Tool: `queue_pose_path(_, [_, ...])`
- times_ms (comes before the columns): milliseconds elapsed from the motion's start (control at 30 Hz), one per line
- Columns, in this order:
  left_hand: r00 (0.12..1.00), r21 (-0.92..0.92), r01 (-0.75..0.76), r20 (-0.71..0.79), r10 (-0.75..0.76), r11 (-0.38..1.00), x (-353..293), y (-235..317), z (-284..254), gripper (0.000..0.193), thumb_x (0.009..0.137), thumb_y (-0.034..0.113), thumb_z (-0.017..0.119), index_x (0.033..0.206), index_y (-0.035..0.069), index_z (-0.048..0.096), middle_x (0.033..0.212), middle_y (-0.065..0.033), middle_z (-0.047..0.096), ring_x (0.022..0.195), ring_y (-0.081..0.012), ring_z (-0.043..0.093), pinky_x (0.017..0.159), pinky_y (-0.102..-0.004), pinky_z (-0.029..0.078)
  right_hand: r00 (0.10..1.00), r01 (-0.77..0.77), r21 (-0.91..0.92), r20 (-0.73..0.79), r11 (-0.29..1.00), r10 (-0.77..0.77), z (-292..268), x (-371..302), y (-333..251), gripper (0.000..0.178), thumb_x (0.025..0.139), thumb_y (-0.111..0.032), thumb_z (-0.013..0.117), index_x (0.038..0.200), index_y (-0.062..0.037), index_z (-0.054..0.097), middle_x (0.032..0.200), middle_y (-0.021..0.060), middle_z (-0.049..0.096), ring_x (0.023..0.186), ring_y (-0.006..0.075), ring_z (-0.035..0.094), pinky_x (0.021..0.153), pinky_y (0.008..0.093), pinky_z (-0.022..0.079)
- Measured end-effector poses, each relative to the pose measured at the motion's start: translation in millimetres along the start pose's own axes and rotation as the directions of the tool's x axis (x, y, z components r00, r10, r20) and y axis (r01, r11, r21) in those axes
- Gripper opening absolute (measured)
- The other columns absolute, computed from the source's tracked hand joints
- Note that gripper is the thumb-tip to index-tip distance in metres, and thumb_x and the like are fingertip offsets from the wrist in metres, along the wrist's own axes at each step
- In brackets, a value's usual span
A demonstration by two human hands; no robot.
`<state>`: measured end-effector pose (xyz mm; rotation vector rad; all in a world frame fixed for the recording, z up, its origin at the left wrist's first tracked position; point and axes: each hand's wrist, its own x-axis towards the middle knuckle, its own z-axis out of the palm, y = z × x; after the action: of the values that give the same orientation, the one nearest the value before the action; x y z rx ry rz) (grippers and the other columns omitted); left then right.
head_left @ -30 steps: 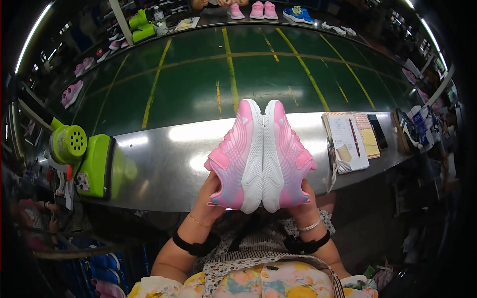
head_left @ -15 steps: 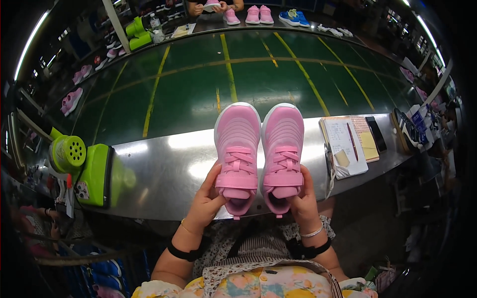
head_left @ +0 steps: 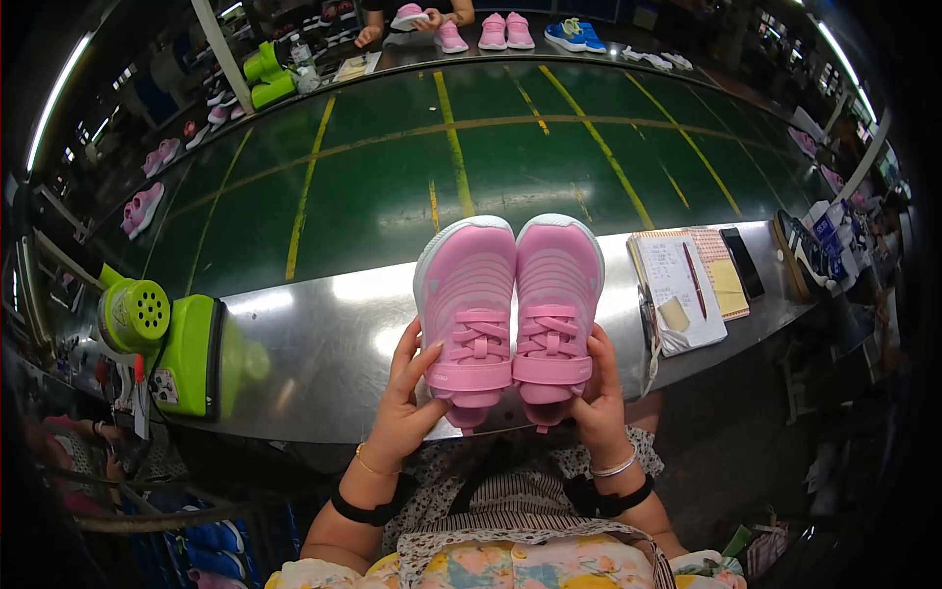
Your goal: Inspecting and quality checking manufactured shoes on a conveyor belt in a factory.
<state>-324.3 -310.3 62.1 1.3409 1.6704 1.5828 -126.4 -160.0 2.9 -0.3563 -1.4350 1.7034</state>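
Note:
Two pink sneakers with white soles are held side by side above the near edge of the metal bench, toes pointing away from me. My left hand [head_left: 404,398] grips the left sneaker [head_left: 473,280] by its outer heel side, thumb near the collar. Around the outer heel of the right sneaker [head_left: 557,280] my right hand [head_left: 599,393] is closed in the same way. Both shoes show crossed pink laces and a pink strap. Their inner sides touch or nearly touch, and the heels tip toward me.
The metal bench [head_left: 314,344] carries a lime-green machine [head_left: 186,353] at left, and a notebook [head_left: 677,285], a pen and a black phone [head_left: 741,263] at right. Beyond runs a green conveyor belt [head_left: 383,187]. Across it, another person's hand [head_left: 429,20] holds a pink shoe near blue shoes [head_left: 576,36].
The sneakers have come slightly toward me, and their toes have drawn closer together as they tilted. Across the belt, the other person's hands have moved apart.

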Motion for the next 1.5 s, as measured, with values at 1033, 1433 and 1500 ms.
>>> queue_pose_path(1033, [0.988,0.644,-0.033,-0.093,0.122,0.764,66.0,82.6,2.0,0.048,0.090,0.036,0.060,0.125,0.003,0.053,0.080,-0.0094,0.065,0.058,-0.0115,0.053,0.057,-0.0263,0.045,0.972,-0.151,0.122,0.197,0.981,0.125,16.7,-10.7,-28.2,0.051,0.078,0.003,0.061,0.127,-0.0103,0.053,0.139,0.0196,0.039,0.128,0.0303,0.040,0.106,0.0406,0.033])
queue_pose_path(1433, [0.955,0.154,0.278,0.065,-0.290,0.948,58.3,82.5,-25.7,0.041,0.092,0.025,0.056,0.126,0.001,0.051,0.072,-0.0079,0.061,0.062,-0.0124,0.059,0.061,-0.0258,0.047,0.962,-0.262,0.109,0.101,0.959,0.252,17.3,-3.8,-45.3,0.039,0.080,0.001,0.056,0.119,-0.0026,0.058,0.135,0.0196,0.045,0.123,0.0278,0.046,0.104,0.0369,0.036])
queue_pose_path(1500, [0.930,0.030,0.330,0.163,-0.330,0.944,56.9,79.8,-29.4,0.039,0.094,0.018,0.052,0.130,0.003,0.048,0.077,-0.0054,0.062,0.064,-0.0099,0.058,0.064,-0.0245,0.048,0.949,-0.312,0.141,0.090,0.940,0.302,15.3,-2.2,-46.5,0.036,0.083,0.001,0.054,0.118,-0.0014,0.058,0.134,0.0182,0.047,0.121,0.0271,0.048,0.103,0.0376,0.037])
